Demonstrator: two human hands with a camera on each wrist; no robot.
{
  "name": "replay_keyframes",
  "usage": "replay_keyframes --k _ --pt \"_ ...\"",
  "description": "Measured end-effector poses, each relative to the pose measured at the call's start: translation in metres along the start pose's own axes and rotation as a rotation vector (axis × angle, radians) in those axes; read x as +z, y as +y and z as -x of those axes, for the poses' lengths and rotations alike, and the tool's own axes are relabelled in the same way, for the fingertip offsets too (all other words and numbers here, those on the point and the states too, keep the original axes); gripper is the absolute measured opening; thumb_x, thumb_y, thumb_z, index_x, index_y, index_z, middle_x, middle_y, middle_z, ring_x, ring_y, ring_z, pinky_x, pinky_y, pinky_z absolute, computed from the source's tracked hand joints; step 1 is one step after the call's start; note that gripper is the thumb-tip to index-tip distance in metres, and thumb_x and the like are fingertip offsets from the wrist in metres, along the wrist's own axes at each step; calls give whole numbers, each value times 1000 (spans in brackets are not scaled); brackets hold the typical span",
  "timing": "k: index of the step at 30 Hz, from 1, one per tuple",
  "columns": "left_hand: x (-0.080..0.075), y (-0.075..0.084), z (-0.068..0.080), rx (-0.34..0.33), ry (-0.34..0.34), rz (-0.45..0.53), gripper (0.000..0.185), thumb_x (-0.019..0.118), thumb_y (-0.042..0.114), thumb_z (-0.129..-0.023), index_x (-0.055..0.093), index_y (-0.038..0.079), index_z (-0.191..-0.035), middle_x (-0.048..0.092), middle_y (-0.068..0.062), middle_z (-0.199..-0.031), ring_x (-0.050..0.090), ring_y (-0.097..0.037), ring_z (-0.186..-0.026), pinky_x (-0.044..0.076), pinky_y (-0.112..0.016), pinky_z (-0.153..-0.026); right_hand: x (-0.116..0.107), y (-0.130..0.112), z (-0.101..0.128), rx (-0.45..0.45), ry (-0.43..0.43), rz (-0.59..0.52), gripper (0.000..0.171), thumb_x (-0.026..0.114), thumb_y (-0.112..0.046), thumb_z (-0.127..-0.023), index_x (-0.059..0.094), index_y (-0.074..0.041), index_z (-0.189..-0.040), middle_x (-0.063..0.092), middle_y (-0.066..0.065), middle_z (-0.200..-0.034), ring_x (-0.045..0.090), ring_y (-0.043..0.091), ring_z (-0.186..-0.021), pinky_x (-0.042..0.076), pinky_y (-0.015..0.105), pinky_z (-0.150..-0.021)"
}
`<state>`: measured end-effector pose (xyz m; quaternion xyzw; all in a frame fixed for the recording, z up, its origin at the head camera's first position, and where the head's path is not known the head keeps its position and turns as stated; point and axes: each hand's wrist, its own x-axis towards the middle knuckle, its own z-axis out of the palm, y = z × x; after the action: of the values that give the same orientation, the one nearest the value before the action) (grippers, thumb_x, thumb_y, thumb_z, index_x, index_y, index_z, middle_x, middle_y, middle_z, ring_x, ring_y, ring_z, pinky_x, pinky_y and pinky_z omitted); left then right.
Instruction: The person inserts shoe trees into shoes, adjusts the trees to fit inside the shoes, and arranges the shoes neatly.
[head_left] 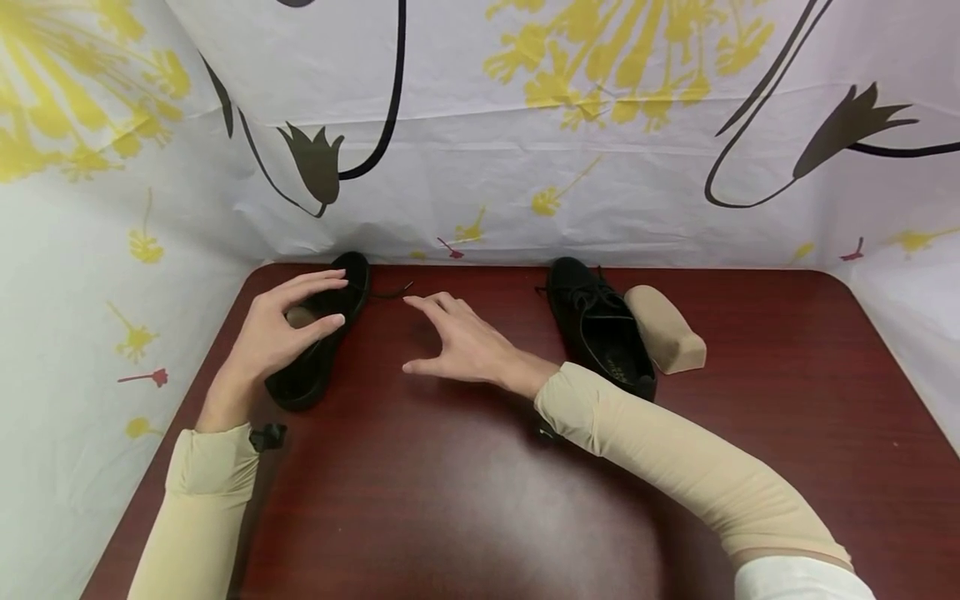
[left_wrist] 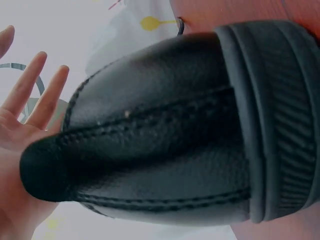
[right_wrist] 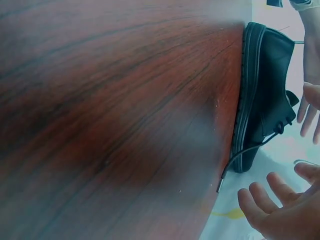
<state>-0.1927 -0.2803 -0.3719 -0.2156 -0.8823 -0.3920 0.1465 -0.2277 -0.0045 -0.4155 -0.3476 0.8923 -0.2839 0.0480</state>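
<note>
My left hand (head_left: 273, 329) hovers at the left black lace-up shoe (head_left: 303, 387), thumb and fingers spread apart above its opening. A small tan patch (head_left: 300, 317) shows between thumb and fingers. In the left wrist view the heel of that shoe (left_wrist: 165, 140) fills the middle, with part of the left hand behind it. To the right of this shoe, my right hand (head_left: 468, 342) is held over the table, fingers apart and holding nothing. The right wrist view shows the shoe (right_wrist: 265, 80) side-on, a loose lace (right_wrist: 250, 148) hanging from it toward the right hand's fingers.
A second black shoe (head_left: 566, 287) stands at the back right, partly covered by the right sleeve. Against its side lies a tan moulded piece (head_left: 663, 329). The reddish-brown table (head_left: 420, 483) meets a patterned white sheet (head_left: 450, 183) at the back and left.
</note>
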Motion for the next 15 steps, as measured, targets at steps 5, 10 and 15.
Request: replay_keyframes --k 5,10,15 --pt "-1 25 0 25 6 25 42 79 -6 -79 70 0 -120 64 -17 -129 54 -13 -125 35 -15 -102 -4 1 5 1 -8 12 92 75 -59 -79 33 -29 -155 43 -1 -140 48 22 -120 49 34 -90" --pt "3 32 1 27 -18 56 42 79 -7 -79 70 1 -120 65 -15 -126 55 -4 -120 41 -17 -98 -9 4 11 13 -31 19 92 75 -58 -80 32 -29 -156 41 -2 -142 46 20 -125 48 34 -92" --pt "13 18 1 44 -44 72 45 81 -4 -78 71 6 -121 65 -11 -127 56 -6 -119 45 -19 -95 -14 8 19 25 -53 24 91 74 -58 -81 31 -31 -156 40 -2 -143 45 19 -127 47 34 -95"
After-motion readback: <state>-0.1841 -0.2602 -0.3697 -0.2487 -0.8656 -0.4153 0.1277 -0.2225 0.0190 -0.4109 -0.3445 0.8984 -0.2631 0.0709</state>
